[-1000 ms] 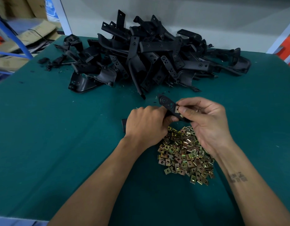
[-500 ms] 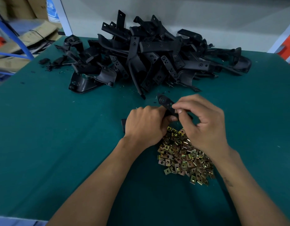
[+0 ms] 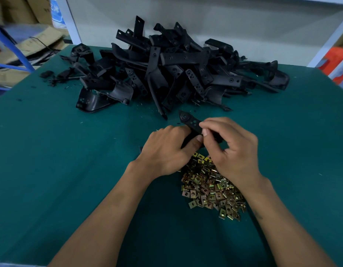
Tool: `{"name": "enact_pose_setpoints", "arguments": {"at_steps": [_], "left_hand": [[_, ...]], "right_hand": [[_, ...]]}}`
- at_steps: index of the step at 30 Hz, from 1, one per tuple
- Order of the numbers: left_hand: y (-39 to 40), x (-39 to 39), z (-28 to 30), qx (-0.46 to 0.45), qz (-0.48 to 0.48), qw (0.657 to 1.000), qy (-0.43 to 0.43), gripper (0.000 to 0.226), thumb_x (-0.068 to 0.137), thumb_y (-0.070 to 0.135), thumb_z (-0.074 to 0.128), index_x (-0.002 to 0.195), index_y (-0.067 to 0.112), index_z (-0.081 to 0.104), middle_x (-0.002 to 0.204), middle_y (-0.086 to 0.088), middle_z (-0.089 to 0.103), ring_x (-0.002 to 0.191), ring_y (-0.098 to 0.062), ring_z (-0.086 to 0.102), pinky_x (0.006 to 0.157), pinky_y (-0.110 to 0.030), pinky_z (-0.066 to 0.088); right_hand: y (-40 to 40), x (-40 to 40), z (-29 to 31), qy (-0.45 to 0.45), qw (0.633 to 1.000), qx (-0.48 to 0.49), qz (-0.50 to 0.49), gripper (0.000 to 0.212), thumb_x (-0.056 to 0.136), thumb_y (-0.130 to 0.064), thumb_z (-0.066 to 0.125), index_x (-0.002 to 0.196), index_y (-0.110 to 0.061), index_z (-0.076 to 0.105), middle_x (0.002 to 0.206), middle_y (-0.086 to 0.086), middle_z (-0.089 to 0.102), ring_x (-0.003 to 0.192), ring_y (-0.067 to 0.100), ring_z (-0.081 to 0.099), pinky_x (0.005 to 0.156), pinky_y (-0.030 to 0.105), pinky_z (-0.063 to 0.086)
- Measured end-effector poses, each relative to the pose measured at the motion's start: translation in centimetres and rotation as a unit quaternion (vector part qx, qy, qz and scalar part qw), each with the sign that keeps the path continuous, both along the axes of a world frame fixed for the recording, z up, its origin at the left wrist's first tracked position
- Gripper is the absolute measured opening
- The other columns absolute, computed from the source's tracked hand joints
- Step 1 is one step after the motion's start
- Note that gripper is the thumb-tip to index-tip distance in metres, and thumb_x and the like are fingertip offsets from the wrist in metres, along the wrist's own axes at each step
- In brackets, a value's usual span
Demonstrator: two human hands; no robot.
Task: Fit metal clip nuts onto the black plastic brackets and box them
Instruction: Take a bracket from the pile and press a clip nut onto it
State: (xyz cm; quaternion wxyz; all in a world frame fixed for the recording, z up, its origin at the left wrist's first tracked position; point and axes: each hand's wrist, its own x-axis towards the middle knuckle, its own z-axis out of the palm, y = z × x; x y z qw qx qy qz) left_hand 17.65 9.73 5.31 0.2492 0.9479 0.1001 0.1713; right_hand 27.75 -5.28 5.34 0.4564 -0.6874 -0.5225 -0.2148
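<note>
bracket [image 3: 191, 122] | gripped between both hands | above clip nuts [image 3: 211, 186]

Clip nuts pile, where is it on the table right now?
In the head view, the clip nuts pile lies on the green table, centre-right, under the right hand, nearer the person than the heap of black brackets.

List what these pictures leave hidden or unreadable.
- Head view: whether a clip nut sits on the held bracket; the right hand fingers cover that spot.
- Bracket's near end, hidden under the left hand.
- Part of the clip nut pile, covered by both hands.
- Any packing box: none in frame.
- Lower brackets in the black pile, buried by others.
</note>
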Motion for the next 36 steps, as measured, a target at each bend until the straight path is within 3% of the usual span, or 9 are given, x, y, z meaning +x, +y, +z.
{"name": "enact_pose_setpoints", "arguments": {"at_steps": [3, 7, 14, 17, 22, 25, 28, 32, 36], "left_hand": [[-0.1, -0.3, 0.2, 0.030, -0.014, 0.999, -0.004, 0.046, 0.096, 0.063, 0.031, 0.072, 0.025, 0.042, 0.057, 0.004, 0.047, 0.052, -0.017, 0.045, 0.053, -0.038, 0.030], [0.1, -0.3, -0.1, 0.034, 0.001, 0.999, -0.002, 0.058, 0.099, 0.066, 0.024, 0.063, 0.021, 0.033, 0.053, 0.002, 0.039, 0.049, -0.019, 0.042, 0.052, -0.038, 0.029], [0.1, 0.1, -0.7, 0.035, 0.035, 0.998, -0.035, 0.059, 0.100, 0.067, 0.016, 0.060, 0.025, 0.027, 0.052, 0.005, 0.037, 0.048, -0.021, 0.041, 0.052, -0.039, 0.033], [0.2, 0.0, -0.8, 0.052, 0.035, 0.997, -0.045, 0.055, 0.100, 0.067, 0.014, 0.061, 0.031, 0.026, 0.052, 0.007, 0.036, 0.047, -0.019, 0.036, 0.052, -0.037, 0.030], [0.4, 0.0, -0.9, 0.104, 0.043, 0.992, -0.053, 0.053, 0.097, 0.071, 0.004, 0.065, 0.032, 0.020, 0.055, 0.012, 0.027, 0.051, -0.026, 0.034, 0.053, -0.035, 0.023], [0.3, 0.1, -1.0, 0.107, 0.031, 0.993, -0.044, 0.053, 0.096, 0.070, 0.007, 0.069, 0.030, 0.026, 0.058, 0.007, 0.035, 0.056, -0.034, 0.050, 0.054, -0.036, 0.027], [-0.2, 0.3, -1.1, 0.107, 0.015, 0.993, -0.036, 0.053, 0.096, 0.070, 0.006, 0.067, 0.029, 0.022, 0.062, 0.002, 0.042, 0.060, -0.036, 0.054, 0.056, -0.038, 0.030], [-0.8, 0.4, -1.0, 0.132, 0.013, 0.990, -0.047, 0.053, 0.096, 0.069, 0.008, 0.074, 0.026, 0.031, 0.067, -0.004, 0.057, 0.062, -0.036, 0.057, 0.055, -0.037, 0.030], [-1.1, 0.5, -1.0, 0.145, 0.004, 0.987, -0.075, 0.050, 0.098, 0.067, 0.015, 0.080, 0.025, 0.035, 0.072, -0.001, 0.064, 0.060, -0.036, 0.059, 0.053, -0.035, 0.030]], "right_hand": [[0.0, -0.4, 0.0, 0.080, 0.996, 0.024, 0.004, 0.011, 0.096, -0.004, 0.069, 0.105, -0.003, 0.075, 0.094, -0.001, 0.073, 0.087, -0.001, 0.069, 0.076, 0.013, 0.050], [0.0, -0.8, -0.1, 0.174, 0.984, 0.035, 0.026, 0.009, 0.096, -0.005, 0.070, 0.103, -0.005, 0.076, 0.093, -0.002, 0.075, 0.086, 0.012, 0.073, 0.075, 0.023, 0.055], [-0.6, -0.2, 0.1, 0.109, 0.992, -0.022, 0.057, 0.024, 0.094, -0.003, 0.072, 0.118, 0.000, 0.073, 0.112, 0.002, 0.074, 0.106, 0.009, 0.070, 0.090, 0.026, 0.056], [-0.7, 0.1, 0.3, 0.117, 0.991, -0.038, 0.048, 0.029, 0.089, -0.007, 0.079, 0.118, -0.003, 0.074, 0.110, 0.000, 0.075, 0.103, 0.008, 0.072, 0.088, 0.027, 0.059], [-0.7, -0.4, 0.7, 0.295, 0.953, -0.002, 0.063, 0.029, 0.082, -0.009, 0.083, 0.109, -0.019, 0.076, 0.100, -0.011, 0.079, 0.096, 0.005, 0.074, 0.085, 0.019, 0.058], [-0.7, -0.3, 0.6, 0.325, 0.944, 0.015, 0.059, 0.022, 0.089, -0.009, 0.078, 0.105, -0.024, 0.076, 0.099, -0.014, 0.078, 0.088, 0.003, 0.074, 0.075, 0.013, 0.055], [-0.6, 0.2, 0.6, 0.324, 0.944, 0.040, 0.042, 0.013, 0.097, -0.013, 0.070, 0.103, -0.023, 0.077, 0.095, -0.010, 0.078, 0.088, 0.009, 0.074, 0.076, 0.018, 0.056], [0.1, -0.2, 0.7, 0.437, 0.885, 0.130, 0.092, 0.016, 0.094, -0.013, 0.071, 0.096, -0.026, 0.081, 0.097, 0.000, 0.079, 0.093, 0.017, 0.074, 0.085, 0.028, 0.058], [0.6, -0.6, 0.9, 0.486, 0.849, 0.169, 0.120, 0.017, 0.088, -0.006, 0.075, 0.094, -0.021, 0.083, 0.090, 0.002, 0.079, 0.087, 0.015, 0.075, 0.078, 0.022, 0.058]]}}
